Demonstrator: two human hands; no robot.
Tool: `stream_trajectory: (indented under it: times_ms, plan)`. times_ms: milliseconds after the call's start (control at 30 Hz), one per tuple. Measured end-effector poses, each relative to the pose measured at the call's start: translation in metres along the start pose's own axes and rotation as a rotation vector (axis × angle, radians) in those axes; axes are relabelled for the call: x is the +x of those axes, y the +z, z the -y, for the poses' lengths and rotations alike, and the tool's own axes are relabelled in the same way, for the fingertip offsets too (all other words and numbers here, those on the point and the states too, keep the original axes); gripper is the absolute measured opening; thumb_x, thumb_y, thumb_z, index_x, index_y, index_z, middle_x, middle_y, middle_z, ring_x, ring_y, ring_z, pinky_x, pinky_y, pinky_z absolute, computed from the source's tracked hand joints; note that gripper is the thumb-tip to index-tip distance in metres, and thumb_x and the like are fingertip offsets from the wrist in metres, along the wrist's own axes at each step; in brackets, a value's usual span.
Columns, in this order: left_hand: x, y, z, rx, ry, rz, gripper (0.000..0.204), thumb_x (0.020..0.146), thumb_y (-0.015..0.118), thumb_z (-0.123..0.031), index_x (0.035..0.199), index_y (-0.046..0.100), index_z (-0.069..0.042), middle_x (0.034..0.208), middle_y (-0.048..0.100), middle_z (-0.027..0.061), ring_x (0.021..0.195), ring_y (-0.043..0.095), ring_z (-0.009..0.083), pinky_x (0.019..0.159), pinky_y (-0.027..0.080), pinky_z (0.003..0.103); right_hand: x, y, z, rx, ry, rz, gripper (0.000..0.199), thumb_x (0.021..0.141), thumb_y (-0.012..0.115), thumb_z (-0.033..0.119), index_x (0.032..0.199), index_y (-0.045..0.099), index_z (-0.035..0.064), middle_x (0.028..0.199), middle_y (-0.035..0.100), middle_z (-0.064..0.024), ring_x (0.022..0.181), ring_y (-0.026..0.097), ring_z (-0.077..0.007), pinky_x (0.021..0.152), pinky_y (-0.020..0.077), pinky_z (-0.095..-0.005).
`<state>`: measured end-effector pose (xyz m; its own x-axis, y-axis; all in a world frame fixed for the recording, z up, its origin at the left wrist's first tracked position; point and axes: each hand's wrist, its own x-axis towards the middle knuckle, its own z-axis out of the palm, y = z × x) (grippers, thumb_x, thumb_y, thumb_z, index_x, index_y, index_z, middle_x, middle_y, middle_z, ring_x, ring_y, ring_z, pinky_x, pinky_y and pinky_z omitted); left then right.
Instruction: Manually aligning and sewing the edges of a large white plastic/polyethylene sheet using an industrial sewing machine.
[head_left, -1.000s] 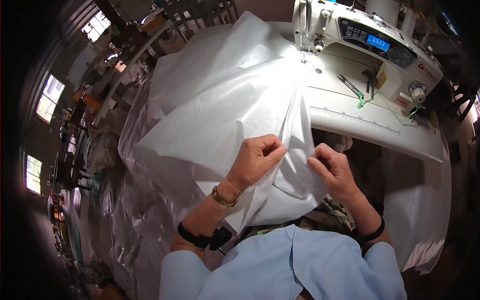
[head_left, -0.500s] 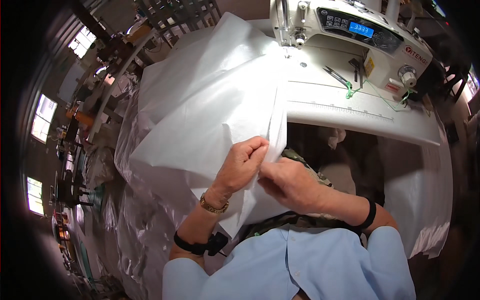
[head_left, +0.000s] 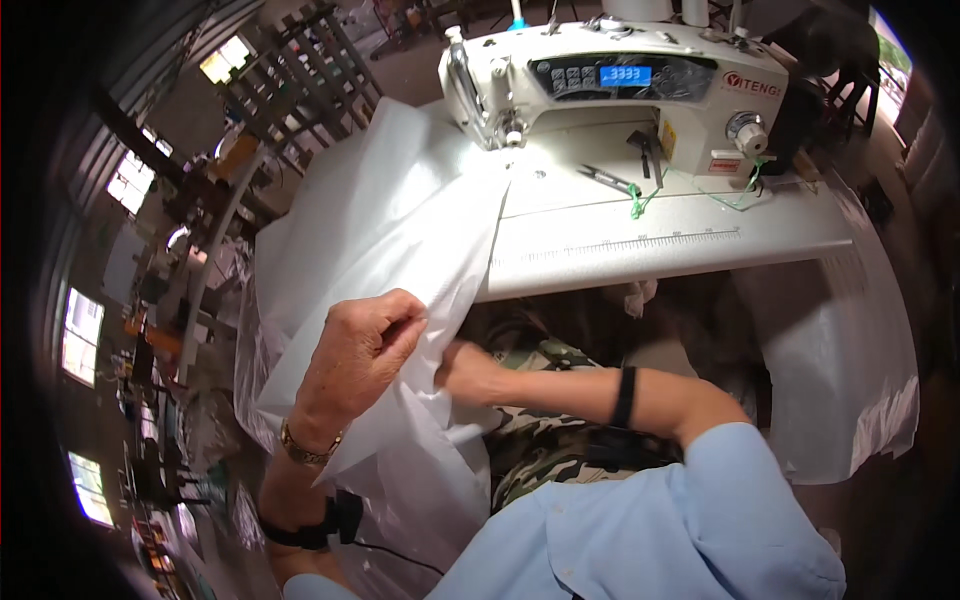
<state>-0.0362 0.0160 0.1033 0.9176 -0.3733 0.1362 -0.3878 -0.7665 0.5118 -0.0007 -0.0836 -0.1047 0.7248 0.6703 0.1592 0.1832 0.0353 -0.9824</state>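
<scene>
A large sheet of thin white plastic-like cloth [head_left: 345, 215] runs from under the sewing machine's needle area down toward my lap, creased along its right side. My left hand [head_left: 365, 350] is closed, thumb against curled fingers, pinching the sheet near its right edge. Just to the right and lower, my right hand [head_left: 468, 375] reaches in against that edge. It is slightly blurred, and its fingers are hidden by the sheet. The white sewing machine [head_left: 690, 110] stands at the top, its lamp lighting the cloth where it meets the needle.
Tweezers [head_left: 608, 180] with green thread [head_left: 637, 203] and a small dark tool [head_left: 645, 155] lie on the machine bed [head_left: 580, 225]. More white sheeting [head_left: 850, 370] hangs over the table's right end. Clear plastic wrap and a slatted rack [head_left: 290, 90] are at left.
Both hands have moved left, drawing the sheet's near part with them, and have come further apart. The view has shifted, so the machine appears further left.
</scene>
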Motion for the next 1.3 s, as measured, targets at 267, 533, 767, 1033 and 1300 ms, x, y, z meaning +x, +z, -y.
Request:
stream_trajectory:
  times_ms: [267, 533, 767, 1033, 1300]
  plan:
    - [-0.005, 0.047, 0.016, 0.285, 0.334, 0.198, 0.007, 0.079, 0.058, -0.003, 0.083, 0.053, -0.004, 0.07, 0.057, 0.0157, 0.067, 0.062, 0.0356, 0.06, 0.05, 0.044, 0.041, 0.047, -0.078, -0.457, -0.017, 0.415, 0.035, 0.087, 0.063, 0.025, 0.117, 0.064, 0.0068, 0.121, 0.063, -0.02, 0.114, 0.06, -0.0343, 0.096, 0.0483, -0.0428]
    - [-0.058, 0.15, 0.067, 0.25, 0.068, -0.087, 0.008, 0.082, 0.061, -0.003, 0.085, 0.054, -0.004, 0.076, 0.059, 0.0149, 0.072, 0.063, 0.0338, 0.06, 0.049, 0.044, -0.024, -0.08, -0.023, -0.808, 0.074, 0.773, 0.026, 0.086, 0.065, 0.03, 0.099, 0.072, 0.0072, 0.093, 0.071, -0.0199, 0.09, 0.068, -0.0397, 0.081, 0.0542, -0.0472]
    - [-0.064, 0.17, 0.064, -0.169, -0.224, -0.42, 0.007, 0.086, 0.066, -0.004, 0.089, 0.067, 0.002, 0.083, 0.065, 0.0129, 0.069, 0.065, 0.0267, 0.065, 0.05, 0.034, 0.018, -0.161, 0.045, -0.838, -0.567, 0.181, 0.015, 0.083, 0.072, 0.015, 0.086, 0.058, 0.0096, 0.09, 0.059, -0.0059, 0.094, 0.055, -0.0274, 0.085, 0.0414, -0.0395]
    - [-0.07, 0.158, 0.045, -0.949, -0.63, -0.422, 0.026, 0.092, 0.063, -0.001, 0.117, 0.07, -0.001, 0.082, 0.059, -0.0014, 0.064, 0.05, 0.0038, 0.062, 0.043, 0.018, 0.026, -0.168, 0.044, -0.745, -0.426, 0.307, 0.012, 0.086, 0.071, 0.014, 0.089, 0.061, 0.0086, 0.096, 0.061, -0.005, 0.096, 0.055, -0.0268, 0.088, 0.0409, -0.0387]
    - [-0.064, 0.16, 0.037, -0.561, -0.331, -0.499, 0.038, 0.09, 0.067, -0.001, 0.128, 0.065, -0.002, 0.078, 0.046, -0.0009, 0.061, 0.048, 0.0052, 0.056, 0.043, 0.024, 0.028, -0.172, 0.044, -0.787, -0.499, 0.356, 0.014, 0.083, 0.073, 0.012, 0.094, 0.064, 0.0097, 0.103, 0.064, -0.0034, 0.101, 0.057, -0.0248, 0.091, 0.0427, -0.0374]
